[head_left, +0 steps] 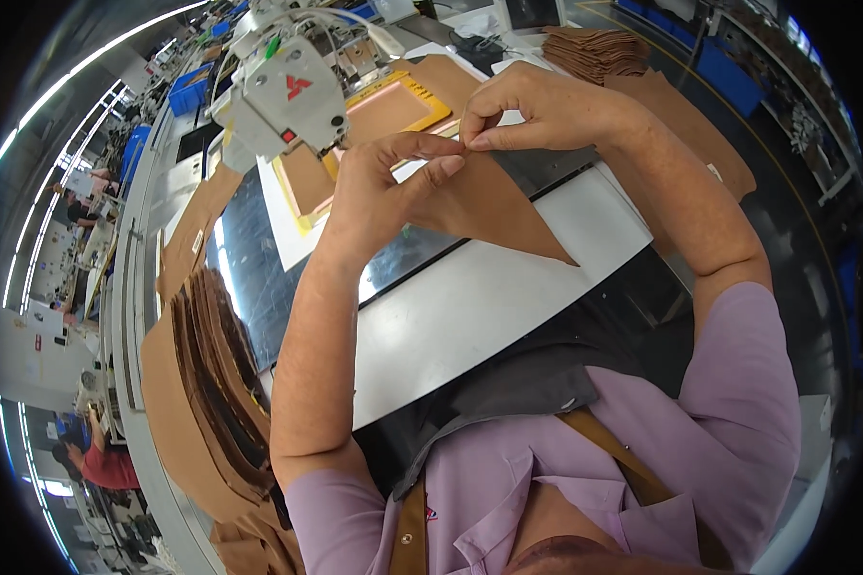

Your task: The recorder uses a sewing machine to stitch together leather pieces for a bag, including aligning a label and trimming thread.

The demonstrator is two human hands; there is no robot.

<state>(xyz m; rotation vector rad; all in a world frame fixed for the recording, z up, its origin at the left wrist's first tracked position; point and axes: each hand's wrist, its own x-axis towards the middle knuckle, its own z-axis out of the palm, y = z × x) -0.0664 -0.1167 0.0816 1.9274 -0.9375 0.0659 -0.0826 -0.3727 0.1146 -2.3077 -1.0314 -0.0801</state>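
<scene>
A flat brown fabric-like piece (494, 206) hangs below my fingertips, tapering to a point at its lower right, over the edge of the worktable. My left hand (388, 187) pinches its upper edge between thumb and forefinger. Right beside that pinch, my right hand (532, 107) has its thumb and fingers closed at the same edge, fingertips nearly touching the left ones. Anything small between the fingertips is too tiny to make out. Just left of my hands stands a white sewing machine head (292, 101).
A yellow-edged frame (427, 107) with brown material lies behind my hands. Stacked brown pieces (197, 374) stand by my left arm, and another brown stack (594, 53) is at the back right. The pale table edge (470, 321) runs in front of me. People work far left.
</scene>
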